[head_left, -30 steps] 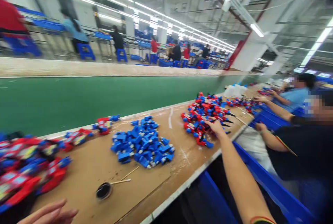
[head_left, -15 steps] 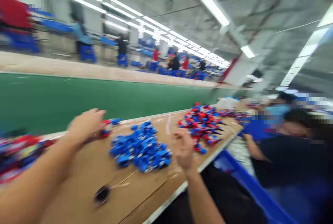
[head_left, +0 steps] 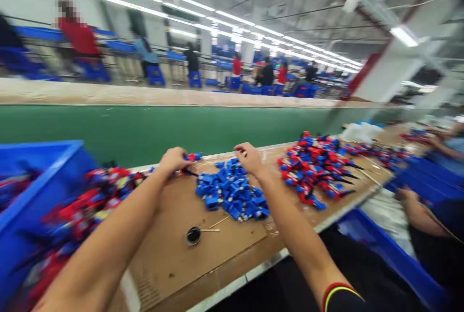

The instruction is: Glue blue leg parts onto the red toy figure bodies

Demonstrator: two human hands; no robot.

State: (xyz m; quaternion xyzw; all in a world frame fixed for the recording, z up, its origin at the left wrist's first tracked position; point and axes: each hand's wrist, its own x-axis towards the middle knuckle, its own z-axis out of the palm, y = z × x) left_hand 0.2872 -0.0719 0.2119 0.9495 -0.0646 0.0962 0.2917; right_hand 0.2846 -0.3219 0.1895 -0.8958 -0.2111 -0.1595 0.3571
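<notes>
My left hand point(head_left: 174, 160) is closed on a small red-and-blue toy figure point(head_left: 195, 156) with a dark thin part, near the far edge of the table. My right hand point(head_left: 248, 156) hovers over the back of a heap of small blue plastic parts point(head_left: 232, 191). Its fingers are bent but a little apart, and I see nothing between them. In front of the heap stands a little pot of dark liquid point(head_left: 193, 235). A cotton swab point(head_left: 212, 230) and a thin wooden stick point(head_left: 219, 223) lie beside it.
Red-and-blue figures are piled at right point(head_left: 311, 167) and at left point(head_left: 87, 210), next to a blue bin point(head_left: 43, 167). A green belt point(head_left: 174, 130) runs behind the cardboard-covered table point(head_left: 170, 263). A co-worker's arm point(head_left: 424, 215) and another blue bin point(head_left: 384, 244) are at right.
My view has swung left, bringing the left bin into sight. My right hand has moved from between the heaps to the back of the blue parts. My left hand still holds the figure.
</notes>
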